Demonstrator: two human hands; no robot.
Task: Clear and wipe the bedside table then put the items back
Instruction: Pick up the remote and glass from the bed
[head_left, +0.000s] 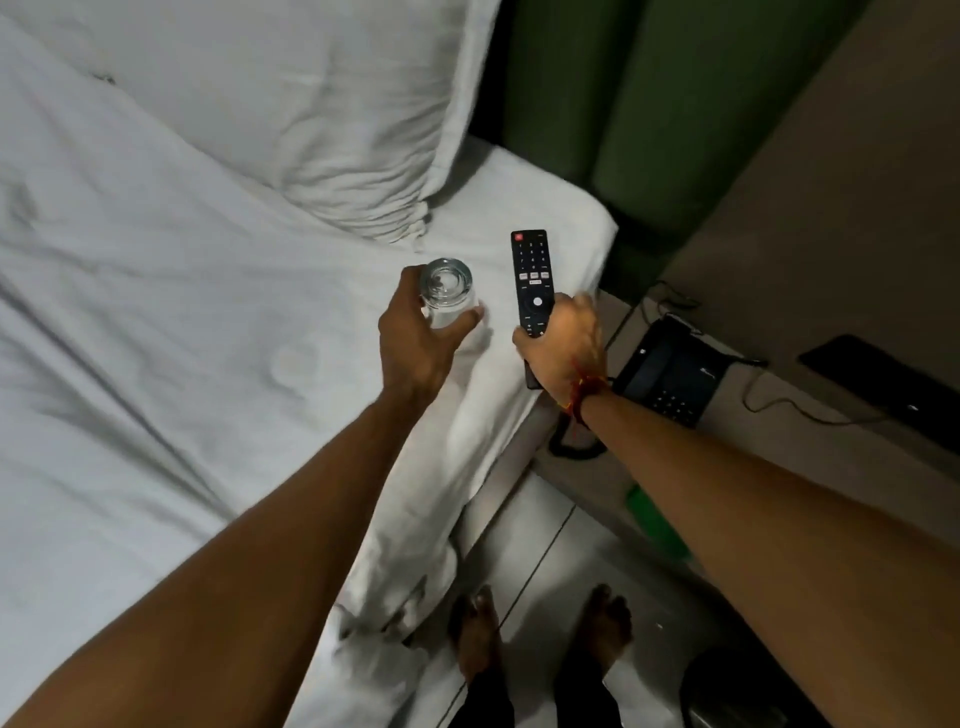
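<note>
Frame ctr, over bed (156, 312): left grip (415, 338) was wrapped round clear glass (448, 293). Right grip (563, 348) was clasped on black remote (531, 280). Surface (779, 431) at right carried phone (670, 374).

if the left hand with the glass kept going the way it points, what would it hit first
Probably the pillow. The left hand holds the glass over the bed and points up and away toward it, with only bare sheet between. Depth is unclear.
</note>
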